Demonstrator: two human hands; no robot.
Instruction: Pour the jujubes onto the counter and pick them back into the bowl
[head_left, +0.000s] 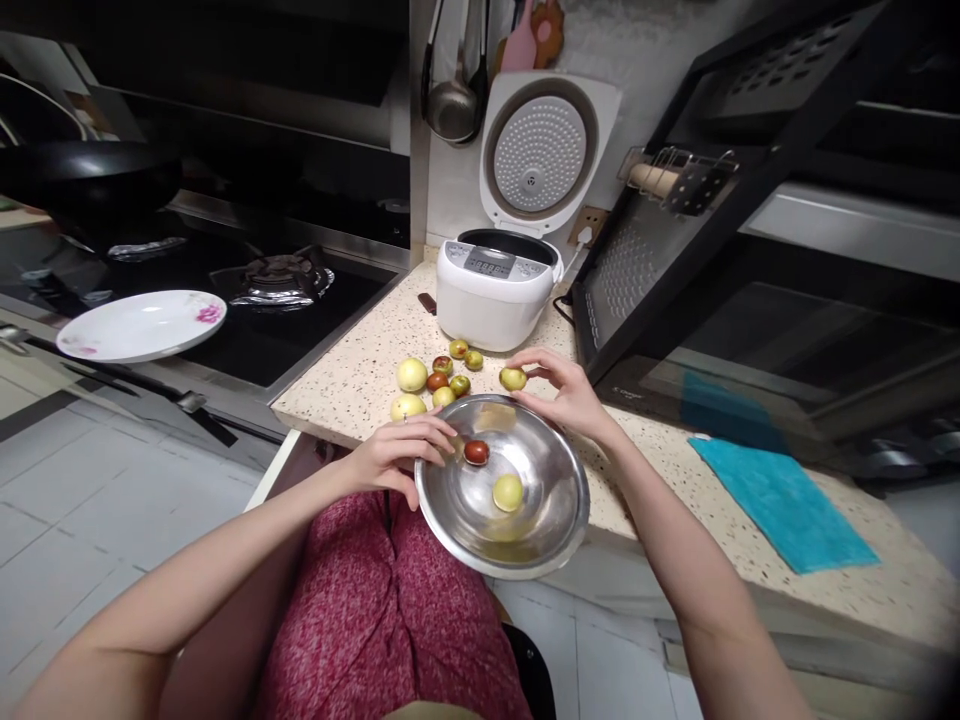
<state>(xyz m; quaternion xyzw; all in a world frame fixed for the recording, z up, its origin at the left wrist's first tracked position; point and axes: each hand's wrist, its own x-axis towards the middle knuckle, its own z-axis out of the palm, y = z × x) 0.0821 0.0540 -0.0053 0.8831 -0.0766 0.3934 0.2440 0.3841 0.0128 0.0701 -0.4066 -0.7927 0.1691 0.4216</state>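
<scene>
A stainless steel bowl (pixel 551 530) hangs over the counter's front edge, above the lap, tilted towards me. My left hand (pixel 405 455) grips its left rim, fingers over the inside and thumb underneath. Inside the bowl lie a red-brown jujube (pixel 476 452) and a larger yellow-green fruit (pixel 508 492). Between the thumb and fingers of my right hand (pixel 559 388) is a greenish jujube (pixel 513 379), held just beyond the bowl's far rim. Several jujubes, green to brown (pixel 437 381), rest on the counter behind the bowl, beside pale yellow-green round fruits (pixel 412 375).
Behind the fruit stands a white rice cooker (pixel 487 305) with its lid raised. A black oven (pixel 787 330) is at the right, a turquoise cloth (pixel 784 500) before it. On the left, a floral plate (pixel 142 325) sits at the stove's edge, near a wok (pixel 90 185).
</scene>
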